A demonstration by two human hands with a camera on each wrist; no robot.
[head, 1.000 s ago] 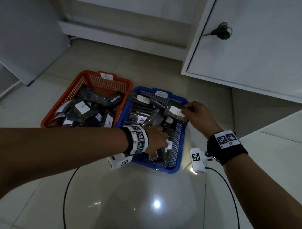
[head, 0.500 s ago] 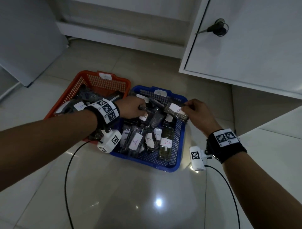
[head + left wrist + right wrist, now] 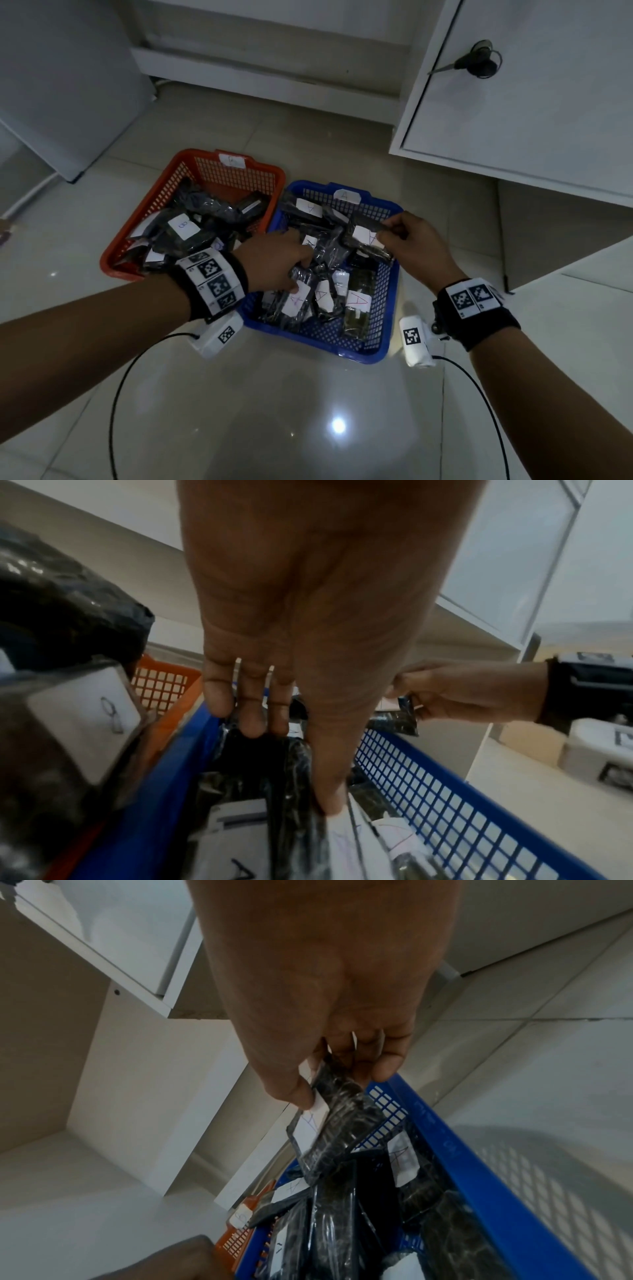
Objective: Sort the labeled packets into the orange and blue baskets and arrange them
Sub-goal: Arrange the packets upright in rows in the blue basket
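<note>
The left hand [image 3: 274,262], which a second ago lay at the near end of the blue basket [image 3: 383,337] and then reached to its far left corner, now rests over the packets [image 3: 310,294] at the basket's left middle, fingers extended.

Two bare forearms, no sleeves. Each wrist wears a wide black strap [image 3: 479,310] wrapped with a white band of square black-and-white coded markers; the left wrist band [image 3: 212,281] shows four markers in a row, the right one two. Under each wrist hangs a small white camera block [image 3: 415,341] bearing one more coded marker; the left one [image 3: 219,334] likewise. A thin black cable [image 3: 137,370] trails from each block.
</note>
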